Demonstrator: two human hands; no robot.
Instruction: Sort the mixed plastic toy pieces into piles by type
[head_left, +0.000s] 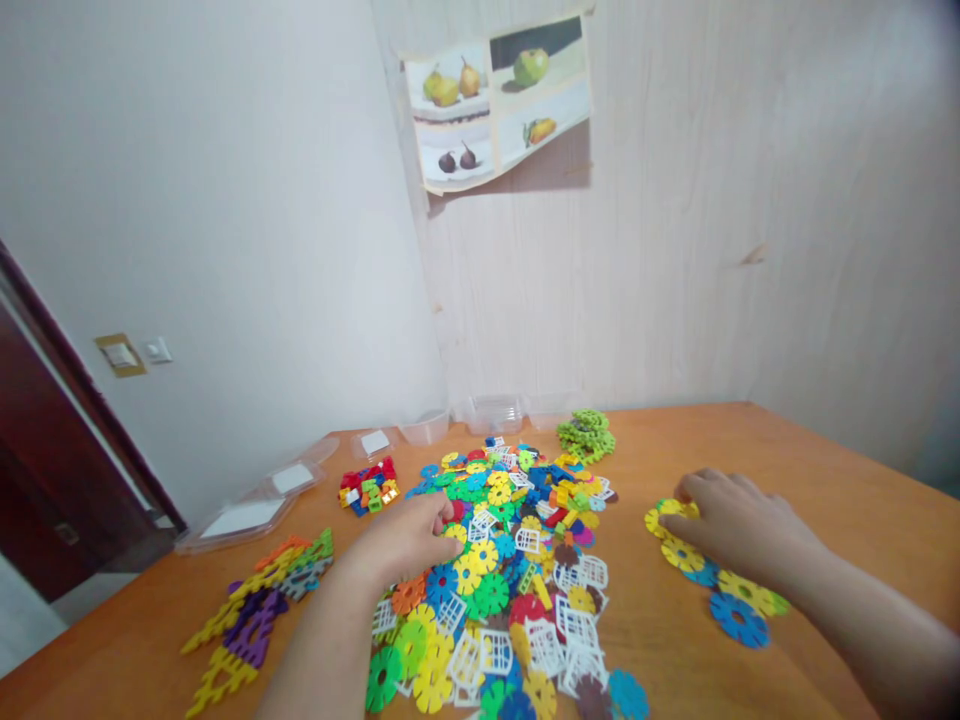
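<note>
A big heap of colourful plastic snowflake discs and white fence pieces (517,570) covers the middle of the wooden table (810,450). My left hand (409,535) rests on the heap's left edge, fingers curled over discs there; I cannot tell whether it grips one. My right hand (739,520) lies palm down on a small row of yellow and blue discs (712,585) to the right of the heap, fingertips on a yellow disc (667,510).
A stack of green discs (587,433) sits at the back. Small bricks (367,487) lie left of the heap; yellow, purple and orange long pieces (255,610) lie at the near left. Clear plastic tubs (491,412) and lids (247,517) line the wall.
</note>
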